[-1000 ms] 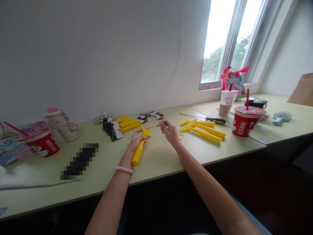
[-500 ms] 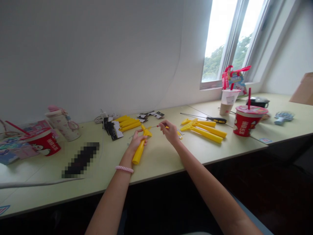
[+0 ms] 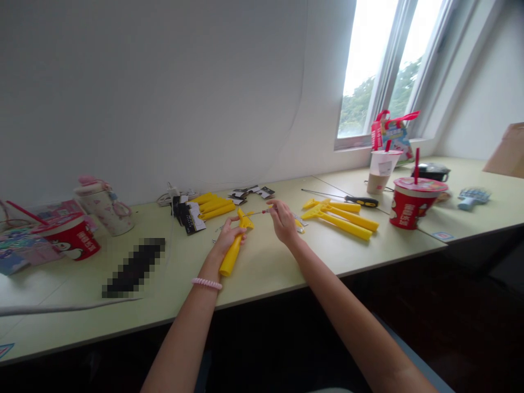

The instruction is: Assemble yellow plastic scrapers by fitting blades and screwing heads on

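L hand (image 3: 227,236) gripping yellow scraper (image 3: 231,256), R hand (image 3: 283,222) pinching thin tool (image 3: 265,212)

Over pale, flat counter (image 3: 262,267), forearms (image 3: 186,327) are reaching fwd & angling inward. L grip is wrapping scraper nr its flared head; R hand is curling, fingertips holding thin tool. Scraper's smooth, plastic-looking tube handle is slanting twd counter's front edge. Pink coiled band (image 3: 207,283) is ringing L wrist. Thin tool's slim, metal-looking shaft is pointing L at scraper head, contact unclear.

Left forearm (image 3: 182,333): slanted forward and inward.
Left hand (image 3: 226,239): was closed in a grip.
Right forearm (image 3: 344,300): reached in from the opposite side.
Right hand (image 3: 284,224): was near the left, apart from it, fingers (image 3: 277,206) curled in a pinch.
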{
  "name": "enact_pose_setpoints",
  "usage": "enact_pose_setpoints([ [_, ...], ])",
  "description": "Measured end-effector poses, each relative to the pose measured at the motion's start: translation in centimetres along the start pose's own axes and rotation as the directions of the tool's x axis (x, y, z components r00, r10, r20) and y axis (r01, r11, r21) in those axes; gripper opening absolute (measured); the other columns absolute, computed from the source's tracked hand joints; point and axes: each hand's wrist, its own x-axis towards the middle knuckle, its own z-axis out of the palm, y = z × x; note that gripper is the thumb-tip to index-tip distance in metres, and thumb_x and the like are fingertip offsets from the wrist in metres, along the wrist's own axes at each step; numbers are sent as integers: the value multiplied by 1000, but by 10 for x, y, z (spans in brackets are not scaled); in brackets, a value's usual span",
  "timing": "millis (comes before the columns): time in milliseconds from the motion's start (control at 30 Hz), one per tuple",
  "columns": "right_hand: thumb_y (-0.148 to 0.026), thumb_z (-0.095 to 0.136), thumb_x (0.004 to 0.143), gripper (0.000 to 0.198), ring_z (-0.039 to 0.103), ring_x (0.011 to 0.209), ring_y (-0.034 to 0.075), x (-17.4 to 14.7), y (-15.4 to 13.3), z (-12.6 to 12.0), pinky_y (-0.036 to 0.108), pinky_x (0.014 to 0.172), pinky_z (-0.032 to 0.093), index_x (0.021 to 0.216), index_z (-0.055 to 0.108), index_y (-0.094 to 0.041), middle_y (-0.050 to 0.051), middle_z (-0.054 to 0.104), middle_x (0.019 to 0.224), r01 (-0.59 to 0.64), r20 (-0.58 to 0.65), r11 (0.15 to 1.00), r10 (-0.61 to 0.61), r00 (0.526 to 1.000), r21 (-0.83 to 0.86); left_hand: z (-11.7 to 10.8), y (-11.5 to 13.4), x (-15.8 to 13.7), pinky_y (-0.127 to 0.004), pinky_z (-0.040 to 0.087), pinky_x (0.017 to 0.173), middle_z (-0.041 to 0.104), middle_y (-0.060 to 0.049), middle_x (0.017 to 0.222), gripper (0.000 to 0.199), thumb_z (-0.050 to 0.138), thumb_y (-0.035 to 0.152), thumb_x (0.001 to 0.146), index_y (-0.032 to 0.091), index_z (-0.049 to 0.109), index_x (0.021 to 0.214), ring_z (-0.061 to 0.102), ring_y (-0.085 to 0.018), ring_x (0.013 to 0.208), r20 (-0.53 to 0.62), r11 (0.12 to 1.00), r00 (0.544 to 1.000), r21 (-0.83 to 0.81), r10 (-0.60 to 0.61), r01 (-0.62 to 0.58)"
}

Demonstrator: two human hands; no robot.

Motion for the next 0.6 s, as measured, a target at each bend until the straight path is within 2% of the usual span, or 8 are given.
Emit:
enact_pose_setpoints([
  [100, -33, 33, 89, 29, 53, 88, 19, 0, -1, 0, 29, 79, 40, 95, 59, -21, 7, 60, 89, 9, -52, 1000, -9, 999, 2, 1, 0, -1, -16, 35, 40, 57, 1, 66, 53, 64, 8, 60, 21, 40, 107, 50, -7, 44, 18, 1000, 1000, 20, -3, 2],
  [233, -39, 39, 87, 25, 52, 59, 15, -2, -2, 0, 24, 61, 39, 93, 57, -21, 1, 58, 67, -107, -81, 994, 109, 991, 37, 2, 1, -3, -16, 35, 40, 58, 1, 65, 48, 65, 10, 60, 21, 41, 101, 49, -7, 44, 34, 1000, 999, 24, 2, -3],
  [300, -40, 40, 86, 25, 48, 52, 13, -3, -1, 0, 23, 57, 36, 87, 56, -21, -1, 54, 61, -141, -80, 990, 143, 986, 29, 2, 2, -3, -16, 35, 40, 58, 1, 66, 48, 65, 10, 60, 21, 40, 100, 49, -7, 44, 43, 1000, 999, 14, 4, -4],
  [433, -34, 37, 87, 22, 52, 62, 15, -4, 0, 0, 24, 62, 38, 85, 55, -22, 1, 59, 70, -87, -11, 996, 88, 996, 27, 1, 2, -2, -16, 33, 40, 58, 1, 65, 49, 64, 8, 60, 20, 38, 100, 50, -8, 44, 28, 1000, 1000, -13, -9, 9],
  [600, -25, 35, 88, 19, 54, 86, 18, -4, 3, 0, 28, 78, 40, 89, 53, -21, 6, 60, 88, 79, 28, 996, -80, 996, 36, 0, 1, -2, -16, 35, 41, 59, 0, 68, 48, 63, 8, 62, 20, 39, 102, 50, -7, 45, 23, 999, 1000, -31, -10, 11],
])
